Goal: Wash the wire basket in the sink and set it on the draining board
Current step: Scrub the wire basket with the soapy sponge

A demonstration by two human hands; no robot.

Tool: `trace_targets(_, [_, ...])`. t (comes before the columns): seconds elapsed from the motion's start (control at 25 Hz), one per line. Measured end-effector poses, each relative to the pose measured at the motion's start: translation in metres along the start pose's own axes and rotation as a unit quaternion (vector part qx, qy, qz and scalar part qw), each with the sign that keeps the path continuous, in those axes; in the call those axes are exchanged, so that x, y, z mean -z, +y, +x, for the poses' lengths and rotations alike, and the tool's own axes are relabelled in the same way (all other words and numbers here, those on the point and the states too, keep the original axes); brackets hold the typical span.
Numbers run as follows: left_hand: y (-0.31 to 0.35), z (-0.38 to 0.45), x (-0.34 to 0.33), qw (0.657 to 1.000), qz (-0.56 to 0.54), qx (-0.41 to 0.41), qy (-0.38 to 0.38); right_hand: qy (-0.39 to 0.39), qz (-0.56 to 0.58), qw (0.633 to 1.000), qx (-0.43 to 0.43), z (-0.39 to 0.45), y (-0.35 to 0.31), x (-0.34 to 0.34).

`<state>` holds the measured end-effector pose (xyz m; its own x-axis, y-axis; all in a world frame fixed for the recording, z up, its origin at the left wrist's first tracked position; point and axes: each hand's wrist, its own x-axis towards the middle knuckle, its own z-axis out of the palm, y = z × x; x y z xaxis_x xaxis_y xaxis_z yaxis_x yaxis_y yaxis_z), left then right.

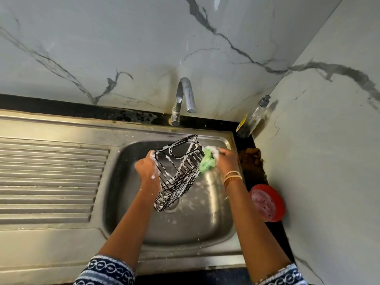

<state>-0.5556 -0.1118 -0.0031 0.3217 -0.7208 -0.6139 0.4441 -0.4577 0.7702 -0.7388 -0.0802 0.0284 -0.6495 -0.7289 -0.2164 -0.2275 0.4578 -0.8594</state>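
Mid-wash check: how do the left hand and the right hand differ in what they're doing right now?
The left hand grips the wire basket by one end, holding it tilted above the sink; the right hand holds a green scrubber against the basket's side. The right wrist wears bangles; the left wrist is bare. The left hand carries foam; on the right, foam shows mainly on the scrubber. Both are over the sink bowl.

Both arms reach out together, sudsy left hand [146,169] curled in a grip, right hand [225,161] clenched, bangles on the wrist.
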Motion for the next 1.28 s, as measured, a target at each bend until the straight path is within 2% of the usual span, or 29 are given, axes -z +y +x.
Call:
trace_targets(0.04, [0.002,-0.001,0.000,1.000,0.001,0.005,-0.002,-0.052,0.085,0.993,-0.055,0.005,0.002,0.002])
trace_targets(0.12, [0.004,-0.004,0.001,1.000,-0.009,0.029,-0.002,-0.178,0.233,0.947,-0.134,0.001,0.002,0.006])
trace_targets(0.2, [0.006,-0.003,0.002,0.998,-0.043,0.054,-0.004,-0.232,0.321,0.907,-0.141,-0.009,0.005,0.006])
trace_targets(0.32, [0.012,0.006,0.004,0.997,-0.036,0.058,-0.030,-0.164,0.420,0.878,-0.161,-0.009,0.017,-0.009])
trace_targets(0.4, [0.013,0.007,0.005,0.993,-0.005,0.109,-0.038,-0.132,0.461,0.861,-0.169,-0.006,0.029,-0.016])
trace_targets(0.48, [0.014,0.006,0.012,0.968,0.030,0.239,-0.072,-0.138,0.504,0.835,-0.170,-0.005,0.040,-0.018])
trace_targets(0.56, [0.017,0.000,0.022,0.921,0.015,0.372,-0.115,-0.167,0.533,0.814,-0.157,-0.004,0.045,-0.013])
trace_targets(0.6, [0.019,-0.002,0.027,0.900,-0.007,0.412,-0.143,-0.187,0.527,0.816,-0.145,-0.003,0.046,-0.010])
trace_targets(0.68, [0.017,-0.008,0.031,0.889,0.008,0.410,-0.204,-0.202,0.462,0.851,-0.149,0.002,0.046,0.002])
trace_targets(0.76, [0.010,-0.015,0.037,0.905,0.058,0.370,-0.203,-0.141,0.363,0.908,-0.155,0.010,0.046,0.017])
trace_targets(0.84, [0.006,-0.016,0.043,0.920,0.071,0.328,-0.202,-0.019,0.250,0.962,-0.106,0.022,0.040,0.031])
trace_targets(0.88, [0.002,-0.010,0.048,0.925,0.082,0.312,-0.203,0.024,0.213,0.974,-0.075,0.027,0.034,0.036])
trace_targets(0.92, [0.000,-0.008,0.051,0.930,0.099,0.288,-0.204,0.026,0.197,0.979,-0.051,0.024,0.025,0.037])
trace_targets(1.0, [-0.009,0.005,0.053,0.938,0.100,0.251,-0.217,-0.066,0.194,0.978,-0.024,0.008,-0.001,0.030])
trace_targets(1.08, [-0.002,-0.005,0.051,0.944,0.135,0.197,-0.226,-0.188,0.167,0.966,-0.058,-0.015,-0.026,0.020])
trace_targets(1.2, [0.017,-0.019,0.048,0.922,0.183,0.191,-0.283,-0.376,0.160,0.902,-0.140,-0.033,-0.034,0.010])
trace_targets(1.24, [0.018,-0.016,0.049,0.914,0.189,0.191,-0.304,-0.406,0.155,0.890,-0.141,-0.035,-0.032,0.005])
trace_targets(1.28, [0.021,-0.019,0.048,0.903,0.198,0.203,-0.323,-0.405,0.131,0.895,-0.129,-0.033,-0.028,-0.001])
